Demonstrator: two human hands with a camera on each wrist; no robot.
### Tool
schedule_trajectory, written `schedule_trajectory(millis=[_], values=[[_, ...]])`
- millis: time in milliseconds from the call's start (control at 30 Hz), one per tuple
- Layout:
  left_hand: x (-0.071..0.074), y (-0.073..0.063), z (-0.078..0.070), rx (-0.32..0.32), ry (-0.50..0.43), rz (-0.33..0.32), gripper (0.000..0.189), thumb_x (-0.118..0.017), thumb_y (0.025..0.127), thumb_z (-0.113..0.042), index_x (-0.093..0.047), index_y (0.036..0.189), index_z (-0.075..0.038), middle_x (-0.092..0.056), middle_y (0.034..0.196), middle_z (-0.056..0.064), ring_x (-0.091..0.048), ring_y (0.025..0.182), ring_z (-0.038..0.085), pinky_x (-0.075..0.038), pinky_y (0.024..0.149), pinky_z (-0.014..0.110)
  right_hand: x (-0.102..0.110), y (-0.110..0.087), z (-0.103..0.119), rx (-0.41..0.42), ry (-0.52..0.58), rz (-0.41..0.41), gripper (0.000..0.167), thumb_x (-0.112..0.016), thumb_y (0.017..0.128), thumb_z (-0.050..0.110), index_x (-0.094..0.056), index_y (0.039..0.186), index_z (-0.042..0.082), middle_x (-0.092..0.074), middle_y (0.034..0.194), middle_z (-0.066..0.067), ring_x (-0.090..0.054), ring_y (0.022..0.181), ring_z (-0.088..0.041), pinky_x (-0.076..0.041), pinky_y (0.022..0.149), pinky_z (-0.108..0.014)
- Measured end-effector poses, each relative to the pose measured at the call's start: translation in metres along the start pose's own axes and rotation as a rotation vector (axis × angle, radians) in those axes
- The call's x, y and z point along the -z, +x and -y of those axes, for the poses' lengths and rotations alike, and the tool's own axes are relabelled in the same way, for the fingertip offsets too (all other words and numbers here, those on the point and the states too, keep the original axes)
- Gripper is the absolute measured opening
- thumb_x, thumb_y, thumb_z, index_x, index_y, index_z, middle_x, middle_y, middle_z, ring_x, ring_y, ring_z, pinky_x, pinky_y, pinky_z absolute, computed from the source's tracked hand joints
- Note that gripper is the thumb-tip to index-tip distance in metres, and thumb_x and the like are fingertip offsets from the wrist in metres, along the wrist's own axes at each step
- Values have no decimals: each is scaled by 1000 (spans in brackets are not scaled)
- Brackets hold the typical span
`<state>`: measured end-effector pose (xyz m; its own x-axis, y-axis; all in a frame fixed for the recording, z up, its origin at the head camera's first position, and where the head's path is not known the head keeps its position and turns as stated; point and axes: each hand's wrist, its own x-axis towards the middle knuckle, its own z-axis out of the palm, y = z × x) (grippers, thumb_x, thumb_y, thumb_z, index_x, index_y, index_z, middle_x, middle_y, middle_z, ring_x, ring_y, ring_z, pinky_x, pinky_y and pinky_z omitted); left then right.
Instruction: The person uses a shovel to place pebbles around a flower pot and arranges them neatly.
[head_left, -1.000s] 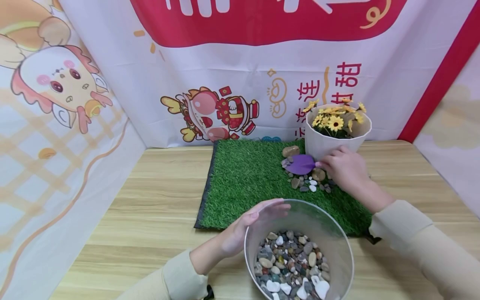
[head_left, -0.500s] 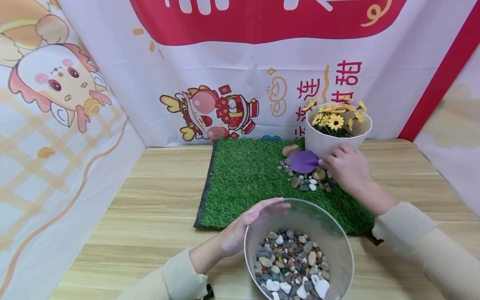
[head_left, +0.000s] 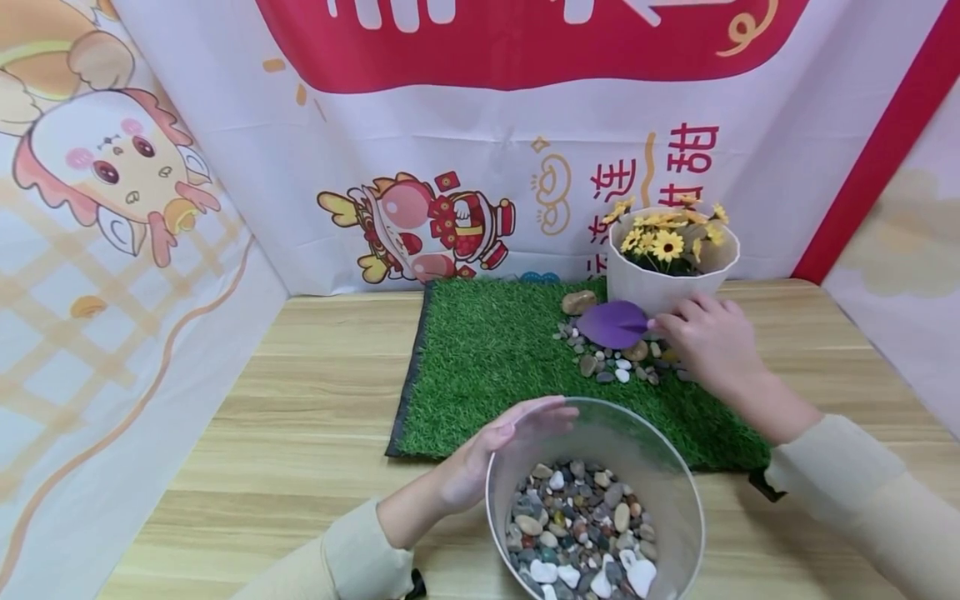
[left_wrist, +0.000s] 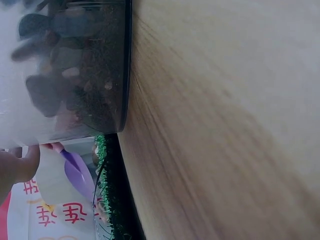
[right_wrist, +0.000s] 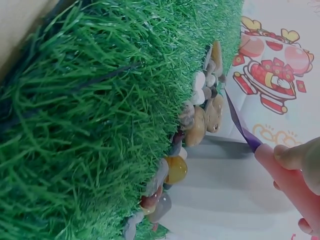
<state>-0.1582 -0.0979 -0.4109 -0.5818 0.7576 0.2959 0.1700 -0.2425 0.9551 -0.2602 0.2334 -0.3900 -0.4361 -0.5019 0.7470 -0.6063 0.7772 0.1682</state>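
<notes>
In the head view my right hand grips the pink handle of a garden trowel with a purple blade. The blade is over pebbles on an artificial grass mat, beside a white flowerpot of yellow flowers. In the right wrist view the blade appears edge-on, no stones visible on it. My left hand rests with extended fingers against the outside of a clear bucket; the fingertips show through its wall. Mixed pebbles cover the bucket's bottom.
A larger brown stone lies left of the flowerpot. The mat is on a wooden table, with the bucket in front of it. Printed cloth hangs behind the table and along its sides.
My right hand has drawn the trowel slightly right. Grey pebbles seen at the blade's tip one second ago now lie on the mat to its left. The left hand and bucket keep their place.
</notes>
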Motion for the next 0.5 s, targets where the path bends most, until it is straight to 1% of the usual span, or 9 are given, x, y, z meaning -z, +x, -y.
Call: schedule_trajectory(millis=[200,267,367,433,500], values=[[0,-1,1,-6,-3,-11,72,-26,107,-47,-22,158,4,-31,162,24,-34,147,38,-28,120,50,9,-4,-2,-33,16,28,74,-28,109,52,-79,87,3,-71,80,-15,-60,78,-37,-41,50,-45],[-1,-1,1,-21,0,-15,71,-26,107,-45,-22,158,5,-32,161,25,-34,147,39,-28,120,50,11,-6,-3,-42,34,31,75,-28,108,55,-79,86,4,-71,80,-14,-61,78,-37,-44,51,-46],[-1,-1,0,-38,15,-20,69,-25,107,-42,-24,157,6,-34,160,26,-35,146,40,-27,121,50,14,-9,-5,-42,75,28,75,-32,107,57,-80,87,3,-72,80,-13,-63,78,-38,-50,54,-50],[-1,-1,0,-39,19,-22,68,-26,107,-41,-24,157,6,-35,160,25,-36,146,40,-28,121,49,16,-10,-6,-40,106,30,74,-34,106,57,-80,88,2,-73,81,-14,-65,78,-38,-53,59,-52],[-1,-1,0,-34,12,-27,68,-27,107,-41,-25,157,6,-35,159,25,-36,146,40,-28,120,49,19,-12,-7,-43,132,42,74,-34,106,57,-80,90,1,-74,82,-15,-65,77,-38,-55,61,-53]])
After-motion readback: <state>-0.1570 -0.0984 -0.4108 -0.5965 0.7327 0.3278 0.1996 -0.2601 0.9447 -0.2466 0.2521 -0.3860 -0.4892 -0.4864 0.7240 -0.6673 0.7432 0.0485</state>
